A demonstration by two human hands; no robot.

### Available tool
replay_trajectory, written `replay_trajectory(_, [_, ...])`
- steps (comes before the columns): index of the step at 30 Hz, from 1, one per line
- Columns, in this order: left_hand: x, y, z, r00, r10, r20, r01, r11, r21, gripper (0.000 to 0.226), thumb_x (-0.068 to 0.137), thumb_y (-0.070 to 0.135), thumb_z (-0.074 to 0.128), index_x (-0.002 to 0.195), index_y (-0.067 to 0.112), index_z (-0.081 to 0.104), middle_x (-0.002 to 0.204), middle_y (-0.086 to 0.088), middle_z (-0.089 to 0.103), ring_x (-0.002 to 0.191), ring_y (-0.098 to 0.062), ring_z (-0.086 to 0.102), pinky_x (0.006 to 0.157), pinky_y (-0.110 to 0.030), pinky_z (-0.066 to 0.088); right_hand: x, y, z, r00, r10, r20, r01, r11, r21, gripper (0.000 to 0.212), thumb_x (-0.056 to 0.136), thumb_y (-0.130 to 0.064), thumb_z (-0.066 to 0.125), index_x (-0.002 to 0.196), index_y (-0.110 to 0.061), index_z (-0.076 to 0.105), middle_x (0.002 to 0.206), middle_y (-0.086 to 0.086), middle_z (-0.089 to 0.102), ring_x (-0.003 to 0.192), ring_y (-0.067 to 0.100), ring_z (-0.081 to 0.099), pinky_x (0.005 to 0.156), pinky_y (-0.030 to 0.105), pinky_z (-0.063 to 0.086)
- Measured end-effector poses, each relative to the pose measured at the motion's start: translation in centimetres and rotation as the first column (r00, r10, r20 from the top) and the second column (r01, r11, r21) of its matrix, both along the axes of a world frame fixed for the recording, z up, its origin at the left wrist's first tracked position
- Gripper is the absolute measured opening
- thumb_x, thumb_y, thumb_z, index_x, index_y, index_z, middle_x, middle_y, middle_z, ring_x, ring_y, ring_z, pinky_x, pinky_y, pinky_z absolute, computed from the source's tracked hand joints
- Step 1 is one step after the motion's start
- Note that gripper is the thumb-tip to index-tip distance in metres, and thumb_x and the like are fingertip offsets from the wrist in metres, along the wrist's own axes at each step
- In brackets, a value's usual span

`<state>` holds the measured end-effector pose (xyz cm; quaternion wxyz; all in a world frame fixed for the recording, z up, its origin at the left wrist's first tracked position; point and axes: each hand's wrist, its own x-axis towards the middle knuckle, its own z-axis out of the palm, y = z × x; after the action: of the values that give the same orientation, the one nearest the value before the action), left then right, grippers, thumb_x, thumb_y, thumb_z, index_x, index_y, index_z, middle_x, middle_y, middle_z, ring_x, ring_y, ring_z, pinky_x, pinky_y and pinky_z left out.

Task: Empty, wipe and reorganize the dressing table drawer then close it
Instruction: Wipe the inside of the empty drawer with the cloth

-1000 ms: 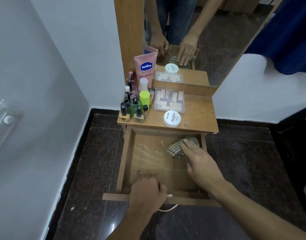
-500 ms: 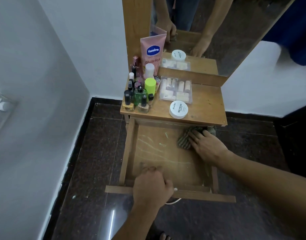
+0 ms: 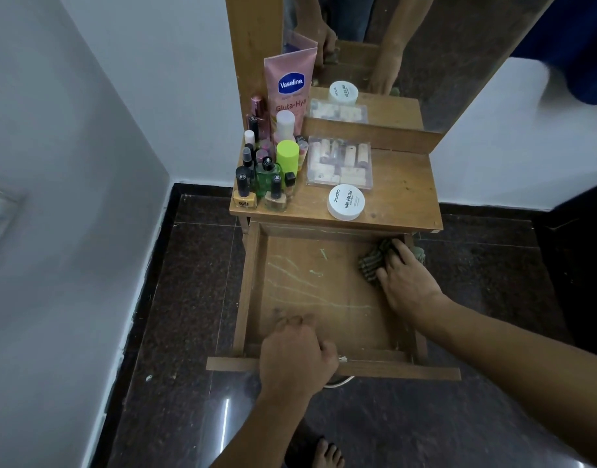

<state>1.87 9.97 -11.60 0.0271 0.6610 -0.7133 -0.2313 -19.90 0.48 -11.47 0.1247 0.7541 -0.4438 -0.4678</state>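
Right hand [image 3: 407,282] pressing cloth [image 3: 373,261] into drawer [image 3: 310,298] corner (far right), left hand [image 3: 295,356] gripping drawer front

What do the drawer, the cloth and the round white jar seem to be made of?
The drawer looks like wood or wood board, matt brown: grain shows, with pale streaks on its floor. The cloth seems soft striped fabric, since it bunches in folds. The round white jar is probably plastic: smooth, opaque, with printed text.
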Motion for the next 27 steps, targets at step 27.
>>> replay_trajectory(27, [-0.1,-0.2,0.1,0.999,0.037,-0.025,-0.037,0.999,0.02,0.029,0.083,0.039,0.038,0.088,0.02,0.059,0.085,0.003,0.062,0.084,-0.015,0.054,0.061,-0.03,0.038,1.1,6.3,2.0,0.893,-0.369,0.258,0.271,0.898,0.347,0.042,0.1,-0.036,0.037,0.108,-0.012,0.07,0.116,0.014,0.071,0.11,0.031,0.064,0.106,0.04,0.045])
